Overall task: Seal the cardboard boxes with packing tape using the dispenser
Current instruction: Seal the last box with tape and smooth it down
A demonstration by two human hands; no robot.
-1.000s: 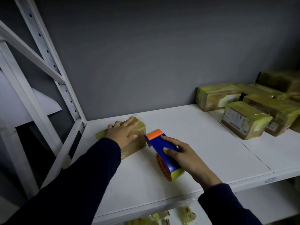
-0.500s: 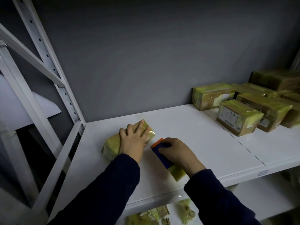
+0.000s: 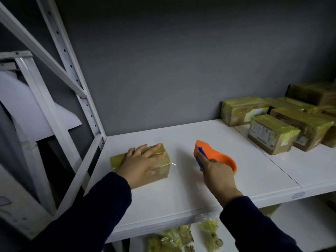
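The left hand point(image 3: 141, 164) lies flat, palm down, on top of the box point(image 3: 164, 168). Its fingers are straight and close together, pointing away and to the right, and the thumb is spread over the near side. Its forearm, in the dark left sleeve point(image 3: 91, 215), comes in from the lower left. The right hand point(image 3: 216, 171) is well apart to the right, fingers curled round the handle of the dispenser point(image 3: 218, 157), with the back of the hand toward the camera. Its wrist is bare, and the dark right sleeve point(image 3: 254, 230) runs in from the lower right.
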